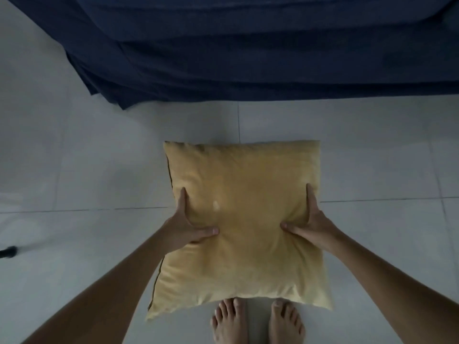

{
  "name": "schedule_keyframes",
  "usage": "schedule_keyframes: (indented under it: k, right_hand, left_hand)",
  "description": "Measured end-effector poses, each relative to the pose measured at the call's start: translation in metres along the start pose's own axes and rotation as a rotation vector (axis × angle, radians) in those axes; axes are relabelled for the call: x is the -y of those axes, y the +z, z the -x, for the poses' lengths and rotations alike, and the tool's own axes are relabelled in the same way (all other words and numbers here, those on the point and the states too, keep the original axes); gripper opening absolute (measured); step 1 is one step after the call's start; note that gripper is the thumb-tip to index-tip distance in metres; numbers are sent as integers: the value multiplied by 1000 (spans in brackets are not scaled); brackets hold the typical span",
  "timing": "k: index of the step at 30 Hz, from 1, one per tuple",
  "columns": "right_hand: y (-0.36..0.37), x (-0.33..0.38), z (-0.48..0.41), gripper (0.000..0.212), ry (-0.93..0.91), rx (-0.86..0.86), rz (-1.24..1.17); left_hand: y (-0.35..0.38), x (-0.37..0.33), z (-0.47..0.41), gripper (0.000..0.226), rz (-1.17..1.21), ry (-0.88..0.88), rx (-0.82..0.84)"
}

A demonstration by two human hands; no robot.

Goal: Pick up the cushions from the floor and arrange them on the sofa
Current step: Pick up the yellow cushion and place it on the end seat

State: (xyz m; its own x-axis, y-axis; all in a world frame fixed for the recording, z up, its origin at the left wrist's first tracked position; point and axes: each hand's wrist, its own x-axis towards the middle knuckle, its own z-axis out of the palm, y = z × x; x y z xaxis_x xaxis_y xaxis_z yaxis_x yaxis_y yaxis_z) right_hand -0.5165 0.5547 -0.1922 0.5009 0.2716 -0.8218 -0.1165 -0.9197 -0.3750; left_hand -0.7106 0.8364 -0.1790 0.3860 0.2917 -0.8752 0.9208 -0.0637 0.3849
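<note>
My left hand (185,227) and right hand (311,223) are gripping the yellow cushion (243,227) by its two side edges, thumbs pressing into the top face, fingers wrapping underneath. I'm seeing it between them, above the tiled floor (74,170) and my bare feet (258,324), short of the blue sofa (248,45) ahead.
</note>
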Motion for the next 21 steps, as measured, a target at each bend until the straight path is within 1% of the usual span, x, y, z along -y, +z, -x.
schedule_keyframes:
  k: [2,4,6,8,14,16,18,21]
  right_hand:
    - [0,3,-2,133,-21,-15,-52]
    - [-10,14,11,129,-52,-29,-102]
    - [-26,31,41,128,-86,-29,-128]
    - [-50,51,85,127,-99,-23,-145]
    - [-154,114,232,128,-131,-51,-112]
    - [-191,138,274,128,-166,-74,-105]
    - [-226,161,309,127,-209,-93,-116]
    - [-275,195,346,127,-261,-128,-135]
  left_hand:
    - [1,-4,-3,161,11,36,-18]
    - [-2,-15,9,149,14,55,-50]
    - [-7,-34,38,139,21,59,-51]
    - [-15,-56,80,135,28,54,-37]
    - [-60,-144,231,136,60,117,-12]
    - [-80,-178,275,140,67,151,-7]
    - [-101,-210,311,144,67,196,-11]
    - [-132,-260,345,136,67,298,-44]
